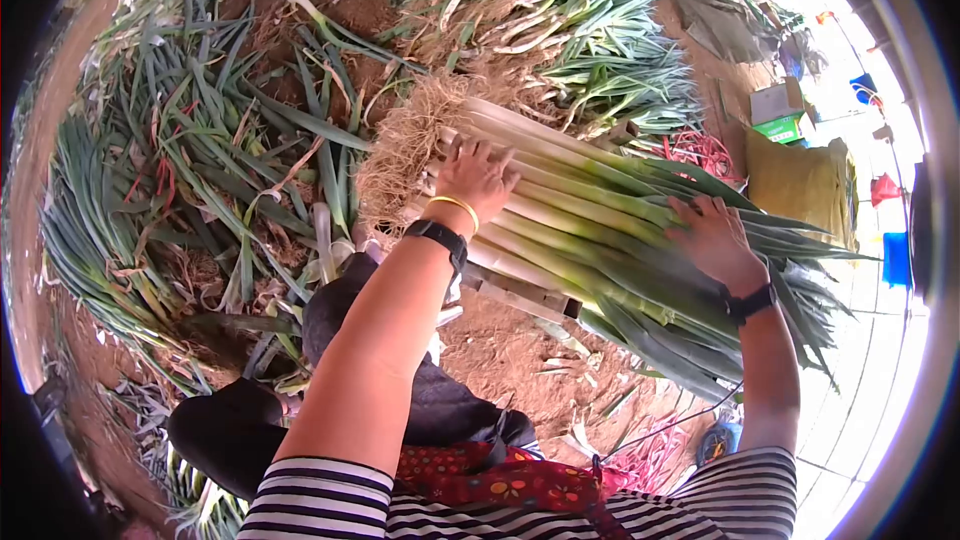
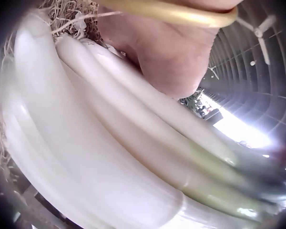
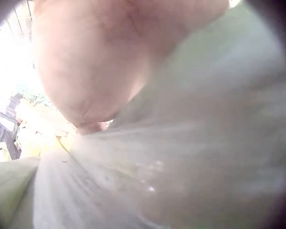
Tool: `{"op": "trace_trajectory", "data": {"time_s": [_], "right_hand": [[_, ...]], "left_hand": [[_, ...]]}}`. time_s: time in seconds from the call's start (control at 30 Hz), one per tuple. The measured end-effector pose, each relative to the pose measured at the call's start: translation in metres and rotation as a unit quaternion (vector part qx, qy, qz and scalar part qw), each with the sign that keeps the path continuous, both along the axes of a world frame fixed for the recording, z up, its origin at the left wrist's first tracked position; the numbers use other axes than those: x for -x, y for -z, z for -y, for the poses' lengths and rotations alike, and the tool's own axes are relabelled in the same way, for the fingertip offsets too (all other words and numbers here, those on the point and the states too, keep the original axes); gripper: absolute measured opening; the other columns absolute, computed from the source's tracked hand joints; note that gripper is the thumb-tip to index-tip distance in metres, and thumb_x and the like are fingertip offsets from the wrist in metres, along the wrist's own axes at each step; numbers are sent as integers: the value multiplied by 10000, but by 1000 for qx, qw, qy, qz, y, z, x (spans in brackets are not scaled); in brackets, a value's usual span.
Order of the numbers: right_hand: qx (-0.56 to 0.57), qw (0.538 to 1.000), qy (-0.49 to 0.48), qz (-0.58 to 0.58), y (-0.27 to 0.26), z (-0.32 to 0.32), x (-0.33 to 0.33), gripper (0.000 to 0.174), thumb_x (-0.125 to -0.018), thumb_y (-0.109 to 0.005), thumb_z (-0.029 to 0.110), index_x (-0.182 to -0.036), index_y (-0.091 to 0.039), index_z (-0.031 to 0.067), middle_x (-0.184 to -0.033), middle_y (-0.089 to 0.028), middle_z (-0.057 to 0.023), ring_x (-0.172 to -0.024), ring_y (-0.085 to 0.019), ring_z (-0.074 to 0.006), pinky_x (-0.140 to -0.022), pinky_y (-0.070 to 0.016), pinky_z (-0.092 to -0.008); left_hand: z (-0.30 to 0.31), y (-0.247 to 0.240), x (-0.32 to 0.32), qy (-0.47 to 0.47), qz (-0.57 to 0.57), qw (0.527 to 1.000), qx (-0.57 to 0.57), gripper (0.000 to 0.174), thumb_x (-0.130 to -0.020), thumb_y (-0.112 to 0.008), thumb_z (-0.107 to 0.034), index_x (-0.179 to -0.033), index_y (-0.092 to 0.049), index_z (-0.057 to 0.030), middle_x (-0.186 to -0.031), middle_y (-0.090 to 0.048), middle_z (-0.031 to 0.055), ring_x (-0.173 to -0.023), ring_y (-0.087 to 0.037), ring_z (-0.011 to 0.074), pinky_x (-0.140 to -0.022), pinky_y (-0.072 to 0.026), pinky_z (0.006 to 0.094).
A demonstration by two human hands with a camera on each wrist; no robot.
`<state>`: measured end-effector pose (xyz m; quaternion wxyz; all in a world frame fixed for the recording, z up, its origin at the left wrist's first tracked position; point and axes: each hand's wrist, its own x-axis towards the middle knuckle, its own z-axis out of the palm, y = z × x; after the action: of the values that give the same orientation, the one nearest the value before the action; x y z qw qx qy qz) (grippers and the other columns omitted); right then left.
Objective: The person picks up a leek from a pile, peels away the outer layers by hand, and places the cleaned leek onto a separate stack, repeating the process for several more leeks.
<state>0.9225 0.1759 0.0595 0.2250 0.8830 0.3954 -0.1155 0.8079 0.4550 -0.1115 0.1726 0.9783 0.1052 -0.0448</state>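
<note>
While the left hand [image 1: 475, 175] lies flat on the leek bundle [image 1: 590, 212], the right hand [image 1: 712, 237] presses its greens, fingers straight.

Bright daylight glare at right; fisheye edges dark; wrist views close, blurred.

No text, label or number showing legibly anywhere, the bundle of leeks [image 1: 580, 215] showing no lettering, the green box [image 1: 785, 128] and yellow sack [image 1: 800, 185] at the far edge appearing too small and blurred for reading any print
</note>
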Motion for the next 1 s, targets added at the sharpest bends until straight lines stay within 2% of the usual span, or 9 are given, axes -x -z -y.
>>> {"op": "trace_trajectory", "data": {"time_s": [0.2, 0.27, 0.43, 0.63, 0.7, 0.77, 0.83, 0.9, 1.0], "right_hand": [[-10, 997, -33, 63, 34, 16, -5, 490, -845, -514, 403, -1277, -437, 185, -1130, -474, -113, -1068, -437, -290, -884, -347, -449], [-6, 996, -25, 84, 35, 14, -10, 500, -841, -521, 386, -1289, -422, 187, -1161, -473, -112, -1081, -435, -290, -890, -345, -445], [18, 998, -25, 59, 35, 13, -16, 545, -813, -550, 347, -1305, -394, 172, -1157, -491, -112, -1080, -456, -284, -902, -348, -431], [122, 985, -116, 46, 10, -91, 29, 430, -805, -569, 261, -1186, -520, 70, -1090, -555, -146, -989, -531, -315, -853, -399, -436], [-126, 969, -175, -118, -3, -163, 96, 389, -797, -585, 222, -1130, -553, 22, -1046, -583, -184, -934, -557, -353, -811, -438, -412], [-132, 934, -260, -207, -35, -238, 174, 401, -804, -594, 221, -1149, -538, 24, -983, -602, -210, -879, -574, -380, -786, -457, -387], [-149, 884, -333, -292, -53, -293, 234, 391, -827, -579, 240, -1163, -532, 46, -995, -605, -206, -890, -591, -354, -782, -458, -389], [-160, 832, -377, -375, -55, -351, 286, 407, -834, -577, 273, -1177, -520, 60, -964, -618, -193, -861, -608, -332, -760, -466, -390], [-198, 766, -396, -466, 2, -448, 354, 502, -806, -615, 340, -1208, -497, 62, -935, -637, -164, -826, -621, -273, -728, -473, -340]], "left_hand": [[7, 5, -1, -8, -28, 1000, -9, 516, -920, -301, -416, -1359, -325, -146, -1402, -276, 150, -1316, -201, 324, -1090, -103, 492], [-4, -9, -2, 137, -93, 985, -40, 550, -924, -253, -446, -1368, -312, -127, -1454, -196, 109, -1338, -152, 334, -1083, -66, 525], [-28, -10, 30, 35, 65, 991, 116, 591, -838, -470, -500, -1298, -432, -130, -1259, -461, 153, -1222, -340, 373, -997, -186, 604], [-137, -117, 229, -85, 110, 919, 370, 449, -850, -559, -319, -1188, -495, -31, -1008, -600, 207, -939, -579, 333, -788, -456, 386], [-160, -100, 308, -192, 113, 934, 280, 457, -838, -579, -302, -1187, -489, -21, -1041, -588, 207, -935, -583, 324, -799, -456, 370], [-165, -115, 388, -308, 44, 929, 201, 454, -847, -572, -305, -1183, -499, -8, -1114, -561, 209, -1023, -554, 311, -876, -435, 357], [-170, -102, 455, -419, 236, 852, 207, 481, -829, -604, -270, -1215, -485, -7, -1260, -488, 159, -1100, -513, 251, -966, -377, 342], [-171, -117, 508, -560, 467, 588, 351, 504, -822, -604, -238, -1259, -447, -40, -1172, -541, 84, -1075, -503, 202, -936, -361, 323], [-186, -84, 585, -618, 652, 331, 288, 447, -848, -552, -290, -1242, -462, -98, -1187, -526, 33, -1119, -439, 137, -934, -290, 338]]}}
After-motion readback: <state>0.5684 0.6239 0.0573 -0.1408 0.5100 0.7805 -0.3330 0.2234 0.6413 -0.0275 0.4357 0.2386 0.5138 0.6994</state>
